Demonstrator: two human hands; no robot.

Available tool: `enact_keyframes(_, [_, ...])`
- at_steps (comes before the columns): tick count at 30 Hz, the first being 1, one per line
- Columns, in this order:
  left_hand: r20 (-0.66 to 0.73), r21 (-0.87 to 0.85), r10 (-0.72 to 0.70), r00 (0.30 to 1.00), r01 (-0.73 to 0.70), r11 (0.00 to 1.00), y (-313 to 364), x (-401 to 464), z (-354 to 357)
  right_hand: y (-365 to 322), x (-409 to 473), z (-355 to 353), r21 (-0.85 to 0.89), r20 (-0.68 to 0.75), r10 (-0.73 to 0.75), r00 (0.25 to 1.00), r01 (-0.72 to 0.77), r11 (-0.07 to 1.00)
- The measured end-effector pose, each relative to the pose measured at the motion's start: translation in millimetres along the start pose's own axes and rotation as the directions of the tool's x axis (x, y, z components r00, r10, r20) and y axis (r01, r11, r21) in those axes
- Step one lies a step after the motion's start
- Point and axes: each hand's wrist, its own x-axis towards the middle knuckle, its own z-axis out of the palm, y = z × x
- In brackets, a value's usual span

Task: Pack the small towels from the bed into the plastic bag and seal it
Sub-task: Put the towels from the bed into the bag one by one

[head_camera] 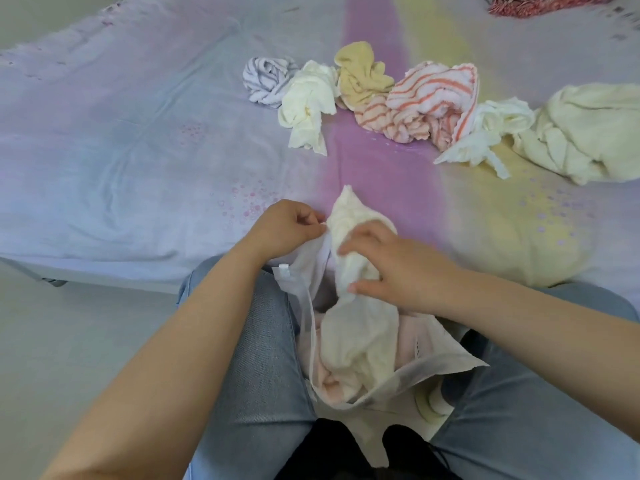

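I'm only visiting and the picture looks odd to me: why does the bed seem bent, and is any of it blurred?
Head view: a wide-angle lens bows the bed edge and stretches the forearms; light is soft and even, with no glare; the right hand and the cream towel it pushes into the plastic bag are slightly smeared, and the red patterned cloth at the top corner is streaked.

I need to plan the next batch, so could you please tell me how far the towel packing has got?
Done: a pink towel lies inside the translucent plastic bag. In hand: the right hand pushes a cream towel in while the left hand holds the rim. Left: six crumpled towels on the bed; bag unsealed.
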Motion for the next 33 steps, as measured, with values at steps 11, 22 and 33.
enact_keyframes(11, [-0.04,-0.107,-0.076,0.996,0.072,0.992,-0.5,8.2,-4.3,11.6,30.8,4.5,-0.304,-0.254,-0.287,0.924,0.205,0.93])
enact_keyframes(22, [0.01,0.216,0.062,0.998,-0.062,0.974,5.1,30.4,-15.3,34.5,25.0,-4.9,-0.414,-0.117,0.063,0.991,-0.107,0.904])
enact_keyframes(33, [0.229,-0.169,-0.022,0.973,0.062,0.984,-21.1,42.3,-29.0,72.5,140.5,-38.1,0.374,-0.134,0.231,0.964,-0.167,0.912])
